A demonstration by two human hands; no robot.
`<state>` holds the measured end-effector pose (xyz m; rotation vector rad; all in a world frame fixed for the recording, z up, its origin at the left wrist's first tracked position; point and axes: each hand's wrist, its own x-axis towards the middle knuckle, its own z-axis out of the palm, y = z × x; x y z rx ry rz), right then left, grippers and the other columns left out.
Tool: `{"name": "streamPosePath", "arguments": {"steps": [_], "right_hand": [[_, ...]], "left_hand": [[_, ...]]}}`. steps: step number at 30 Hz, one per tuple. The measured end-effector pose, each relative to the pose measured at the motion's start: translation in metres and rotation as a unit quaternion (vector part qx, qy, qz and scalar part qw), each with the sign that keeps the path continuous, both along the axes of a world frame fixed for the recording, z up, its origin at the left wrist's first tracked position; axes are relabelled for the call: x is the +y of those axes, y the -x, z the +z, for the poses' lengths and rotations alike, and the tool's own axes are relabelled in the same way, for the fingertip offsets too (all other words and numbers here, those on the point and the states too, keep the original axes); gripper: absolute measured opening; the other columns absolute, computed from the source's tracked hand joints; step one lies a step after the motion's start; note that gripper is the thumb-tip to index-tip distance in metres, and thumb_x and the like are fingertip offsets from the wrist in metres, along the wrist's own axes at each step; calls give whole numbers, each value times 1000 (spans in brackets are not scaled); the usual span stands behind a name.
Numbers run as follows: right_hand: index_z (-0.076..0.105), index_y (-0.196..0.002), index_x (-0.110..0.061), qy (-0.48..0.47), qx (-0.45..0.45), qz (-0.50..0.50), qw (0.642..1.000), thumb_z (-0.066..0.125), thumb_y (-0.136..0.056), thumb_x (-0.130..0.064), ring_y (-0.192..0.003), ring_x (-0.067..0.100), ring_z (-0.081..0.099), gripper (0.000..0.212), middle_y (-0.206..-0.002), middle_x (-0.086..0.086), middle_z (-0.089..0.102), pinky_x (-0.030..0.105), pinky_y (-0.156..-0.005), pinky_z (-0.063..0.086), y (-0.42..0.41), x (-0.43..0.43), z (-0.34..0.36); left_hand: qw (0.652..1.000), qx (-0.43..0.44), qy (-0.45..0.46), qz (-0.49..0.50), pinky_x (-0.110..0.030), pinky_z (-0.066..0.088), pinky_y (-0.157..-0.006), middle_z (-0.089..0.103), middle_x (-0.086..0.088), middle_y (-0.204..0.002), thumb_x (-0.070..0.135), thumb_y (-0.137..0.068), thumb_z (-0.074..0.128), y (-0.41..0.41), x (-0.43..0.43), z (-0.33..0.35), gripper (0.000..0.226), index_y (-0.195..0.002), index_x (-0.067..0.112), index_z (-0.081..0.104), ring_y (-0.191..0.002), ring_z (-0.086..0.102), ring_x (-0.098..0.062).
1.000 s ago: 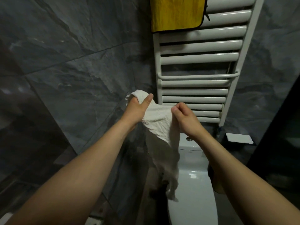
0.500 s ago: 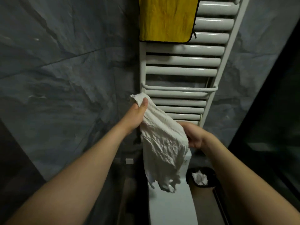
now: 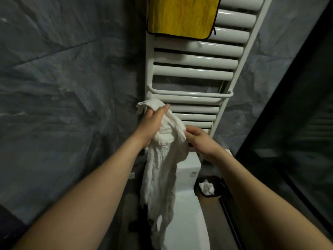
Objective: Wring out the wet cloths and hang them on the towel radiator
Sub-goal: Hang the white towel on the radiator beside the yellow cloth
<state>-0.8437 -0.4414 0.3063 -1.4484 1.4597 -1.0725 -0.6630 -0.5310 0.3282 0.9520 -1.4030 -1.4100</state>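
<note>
Two cloths are noted. The white cloth [image 3: 162,168] is held up in front of the lower rungs of the towel radiator [image 3: 194,58]. Its top corner is gripped in the left hand [image 3: 153,121], with the thumb laid across the fabric and the fingers curled behind it, at the radiator's lower left upright. Its right edge is pinched in the curled fingers of the right hand [image 3: 201,141], just below the radiator's bottom rungs. The rest of the cloth hangs crumpled and loose, straight down from the radiator's foot. Whether the cloth touches a rung cannot be told.

The yellow cloth [image 3: 182,17] is draped flat over the radiator's upper rungs, toward its left side. A dark trim is seen along its lower edge, and its top is cut off by the frame.

The radiator is white, with horizontal rungs, and a thinner rail stands out in front of it about midway down. It is mounted on a dark grey tiled wall [image 3: 72,87].

A white toilet [image 3: 187,213] is seen directly below the radiator, partly covered by the hanging cloth.

One container is recorded: a black bin [image 3: 219,184] on the floor, below the radiator's right side. Crumpled white paper [image 3: 207,186] is seen inside it.

A dark glass panel [image 3: 297,123] is noted to the right of the radiator.
</note>
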Motion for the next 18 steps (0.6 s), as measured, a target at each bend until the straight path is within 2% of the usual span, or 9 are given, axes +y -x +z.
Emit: {"name": "streamPosePath", "arguments": {"steps": [1,3,4,6,8,10,14,16,18], "right_hand": [[69,-99,-13,21,-6,-22,999,52,-102,-34,-86,24,61,27,-94,14,69,43,-77,51,-3,-3,0],[65,-81,-20,54,-40,-91,994,51,-102,-31,-74,18,51,28,-77,2,57,35,-70,44,-4,-6,2],[63,-77,-23,57,-61,-118,989,50,-103,-31,-71,16,47,30,-74,-1,53,32,-66,42,-5,-9,3],[62,-81,-17,55,-69,-125,988,51,-100,-37,-71,19,43,30,-76,3,49,33,-64,36,-2,-11,4],[56,-81,-7,47,-10,-116,992,52,-98,-40,-69,19,43,38,-73,5,47,33,-64,34,-4,-14,-1],[57,-77,-11,66,46,-171,982,51,-101,-35,-61,8,46,34,-65,-3,49,26,-57,39,0,-16,4],[60,-84,-12,161,58,-380,909,44,-103,-27,-67,6,48,29,-75,-2,56,30,-64,42,41,-22,28],[53,-79,-18,201,47,-429,879,42,-103,-24,-65,1,44,27,-73,-6,51,26,-67,40,66,-22,41],[55,-88,-15,217,77,-418,879,41,-104,-26,-68,1,46,24,-80,-5,54,16,-63,39,77,-23,52]], "left_hand": [[1000,19,-7,6,-42,51,-95,69,-2,-101,56,-69,68,-2,-1,3,41,-93,22,64,-98,65,-19],[999,24,13,47,-39,46,-71,52,-1,-72,38,-58,61,-7,2,10,23,-68,20,51,-72,53,-21],[998,11,23,56,-37,42,-66,49,0,-70,32,-55,58,-10,5,11,22,-71,21,48,-68,48,-21],[999,-13,22,37,-34,46,-71,57,-1,-85,23,-58,54,-10,14,9,38,-96,21,50,-77,53,-19],[999,-23,3,23,-38,51,-85,62,-3,-104,25,-65,56,-10,16,2,47,-111,21,49,-96,59,-19],[999,-9,-19,36,-38,51,-87,64,-2,-107,29,-75,60,-12,13,-2,40,-113,20,52,-99,61,-18],[987,48,-35,149,-33,50,-81,64,4,-102,36,-87,65,-28,-9,-4,28,-111,22,57,-97,61,-17],[990,55,-29,127,-31,56,-77,67,3,-107,30,-88,70,-35,-19,-3,38,-124,27,57,-96,68,-16],[997,25,-6,76,-27,57,-68,71,3,-102,21,-92,68,-35,-24,-1,50,-137,33,50,-85,72,-12]]}}
